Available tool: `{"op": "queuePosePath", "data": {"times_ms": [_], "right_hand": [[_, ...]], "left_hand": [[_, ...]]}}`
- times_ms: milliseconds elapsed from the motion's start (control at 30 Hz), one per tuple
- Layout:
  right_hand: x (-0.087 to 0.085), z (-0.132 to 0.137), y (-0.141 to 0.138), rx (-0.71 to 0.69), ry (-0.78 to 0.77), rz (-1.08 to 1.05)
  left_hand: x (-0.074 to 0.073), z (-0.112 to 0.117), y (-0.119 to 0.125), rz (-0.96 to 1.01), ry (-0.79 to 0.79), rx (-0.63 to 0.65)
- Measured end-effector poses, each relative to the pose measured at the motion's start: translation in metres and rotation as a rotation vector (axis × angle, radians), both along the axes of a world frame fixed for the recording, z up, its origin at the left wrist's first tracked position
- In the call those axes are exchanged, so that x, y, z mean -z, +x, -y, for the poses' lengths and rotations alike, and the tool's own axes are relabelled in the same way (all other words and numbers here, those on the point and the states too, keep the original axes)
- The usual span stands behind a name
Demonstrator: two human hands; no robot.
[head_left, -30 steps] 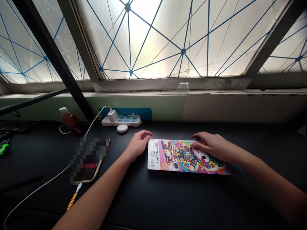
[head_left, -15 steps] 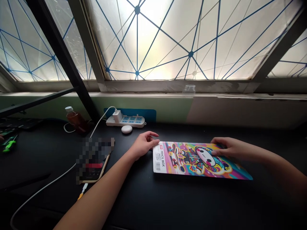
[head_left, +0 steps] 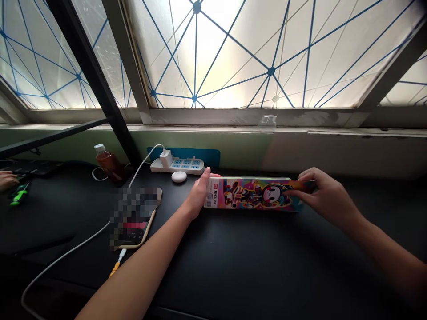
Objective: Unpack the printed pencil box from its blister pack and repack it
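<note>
The pencil box [head_left: 250,195] is up in front, over the far part of the black table [head_left: 260,258], with one hand at each end. It is long and bright, with a cartoon on it and the words PENCIL BOX near its left end. The box is tipped, so its picture side faces the person and a thin edge shows along the top. I can't tell if its bottom touches the table.

The left hand [head_left: 199,194] is closed on the left end, with its thumb pointing up. Its other fingers are mostly hidden. The right hand [head_left: 320,191] pinches the right end, with its thumb on the picture and its fingers over the back.

Just past the left hand are a round white thing [head_left: 179,177] and a white power strip [head_left: 187,166] with a plug [head_left: 166,158] in it. A phone [head_left: 133,238], partly blurred out, lies beside the left arm. Behind it, a bottle [head_left: 111,166] of reddish drink leans over. At the far left is another person's hand [head_left: 7,180], near a green thing [head_left: 19,197]
</note>
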State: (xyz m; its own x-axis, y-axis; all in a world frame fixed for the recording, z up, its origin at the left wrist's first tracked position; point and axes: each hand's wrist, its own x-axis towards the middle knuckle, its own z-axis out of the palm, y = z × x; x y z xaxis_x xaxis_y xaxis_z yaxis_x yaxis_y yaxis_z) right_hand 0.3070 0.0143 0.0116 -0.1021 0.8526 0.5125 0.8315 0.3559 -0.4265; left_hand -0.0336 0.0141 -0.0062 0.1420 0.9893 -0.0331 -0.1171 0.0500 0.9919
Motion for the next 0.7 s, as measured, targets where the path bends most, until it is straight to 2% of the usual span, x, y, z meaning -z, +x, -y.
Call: {"op": "queuePosePath", "data": {"times_ms": [67,167,267,333,400,500,567,700], "right_hand": [[0.004,0.003,-0.007,-0.056,0.142,-0.038],[0.004,0.008,-0.012,-0.169,0.246,-0.037],[-0.004,0.014,-0.011,-0.303,0.204,0.112],[-0.009,0.018,-0.01,-0.361,0.117,0.25],[-0.011,0.02,-0.008,-0.376,0.028,0.364],[-0.009,0.02,-0.007,-0.353,-0.09,0.454],[-0.007,0.019,-0.008,-0.336,-0.184,0.473],[-0.009,0.023,-0.017,-0.279,-0.404,0.46]], "left_hand": [[-0.001,0.0,-0.003,0.096,0.006,0.012],[0.002,-0.005,-0.008,0.226,0.028,-0.021],[0.003,-0.012,-0.015,0.326,0.066,-0.055],[0.002,-0.014,-0.021,0.312,0.063,0.005],[-0.003,-0.014,-0.027,0.163,0.05,0.185],[-0.011,-0.009,-0.035,-0.189,0.101,0.461],[-0.015,-0.007,-0.039,-0.376,0.149,0.539],[-0.017,-0.005,-0.042,-0.673,0.231,0.581]]}}
